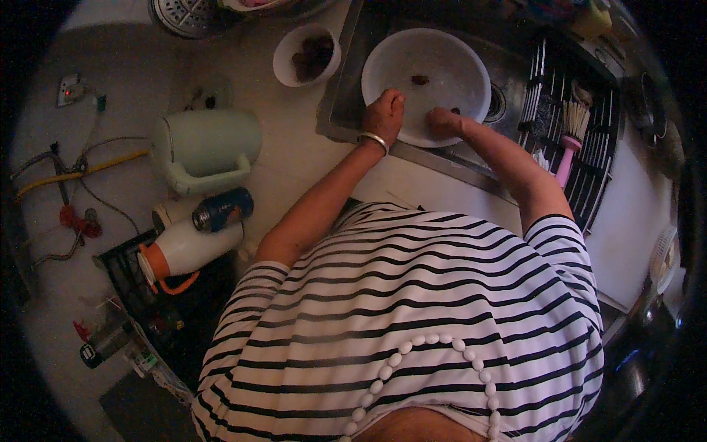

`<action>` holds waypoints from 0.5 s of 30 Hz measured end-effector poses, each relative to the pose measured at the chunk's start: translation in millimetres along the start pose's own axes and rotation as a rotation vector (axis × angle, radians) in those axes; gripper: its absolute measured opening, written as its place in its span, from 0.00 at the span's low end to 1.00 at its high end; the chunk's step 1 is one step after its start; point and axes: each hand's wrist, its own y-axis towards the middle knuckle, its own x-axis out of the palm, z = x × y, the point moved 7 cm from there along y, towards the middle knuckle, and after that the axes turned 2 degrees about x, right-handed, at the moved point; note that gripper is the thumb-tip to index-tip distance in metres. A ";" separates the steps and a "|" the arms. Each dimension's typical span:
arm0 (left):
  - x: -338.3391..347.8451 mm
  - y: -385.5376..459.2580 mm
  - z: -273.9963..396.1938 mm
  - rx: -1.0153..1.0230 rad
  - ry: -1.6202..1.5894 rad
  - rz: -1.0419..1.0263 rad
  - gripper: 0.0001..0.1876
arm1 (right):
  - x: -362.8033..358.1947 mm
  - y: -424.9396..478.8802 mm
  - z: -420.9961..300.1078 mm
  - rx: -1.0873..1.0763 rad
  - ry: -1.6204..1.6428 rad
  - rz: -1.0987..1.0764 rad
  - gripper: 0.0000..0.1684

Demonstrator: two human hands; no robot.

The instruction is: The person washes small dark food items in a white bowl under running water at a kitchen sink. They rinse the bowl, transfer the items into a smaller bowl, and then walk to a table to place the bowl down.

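A white round basin (386,61) stands in a metal sink (345,110) before me. One small dark brown piece (420,80) lies in the middle of its bottom, and another (455,111) shows beside my right hand. My left hand (385,113), with a silver-coloured bangle at the wrist, is curled over the basin's left near rim. Inside the near right part of the basin, my right hand (443,122) points down with its fingers bent. What either hand holds, if anything, is hidden. Left of the sink, a white bowl (281,58) holds dark brown pieces.
A black dish rack (599,160) right of the sink carries chopsticks and a pink-handled brush (568,157). A pale green kettle (210,146), a dark can (223,210) and a white jug with orange handle (190,248) stand left. A perforated metal steamer plate (190,14) lies at the back.
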 end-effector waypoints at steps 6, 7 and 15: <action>1.0 -1.3 -6.6 -0.043 -0.021 -0.007 0.08 | -38.4 -0.3 34.6 0.291 0.881 0.304 0.16; 1.4 -1.1 -6.7 -0.046 -0.022 -0.008 0.08 | -48.6 -2.9 44.3 0.318 0.887 0.384 0.16; 3.0 -1.9 -6.3 -0.033 0.050 -0.023 0.10 | -43.3 -23.5 71.3 0.545 0.367 0.104 0.23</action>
